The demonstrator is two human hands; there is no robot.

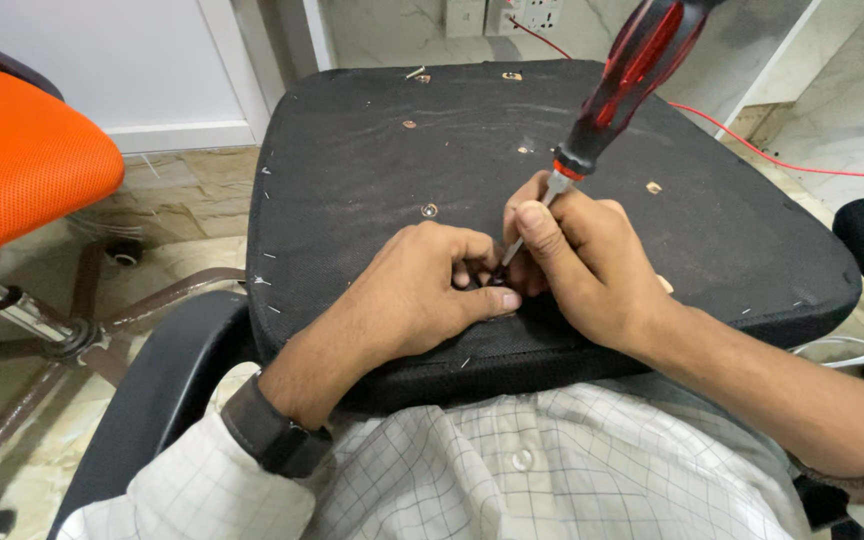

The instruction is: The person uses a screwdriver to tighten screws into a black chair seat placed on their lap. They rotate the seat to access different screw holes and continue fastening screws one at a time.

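Marble floor, black seat underside [352, 150] — both hands [432, 290] pinch screwdriver [612, 90] shaft, tip.

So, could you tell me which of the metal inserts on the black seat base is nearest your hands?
The round insert just above the left hand; the others lie farther off, toward the far edge and the right side of the seat base.

Orange mesh chair [22, 150] on the left, brown metal legs over beige marbled floor [192, 215]. Far off, white wall [82, 50], wall sockets [527, 14], red cable [782, 158] trailing right.
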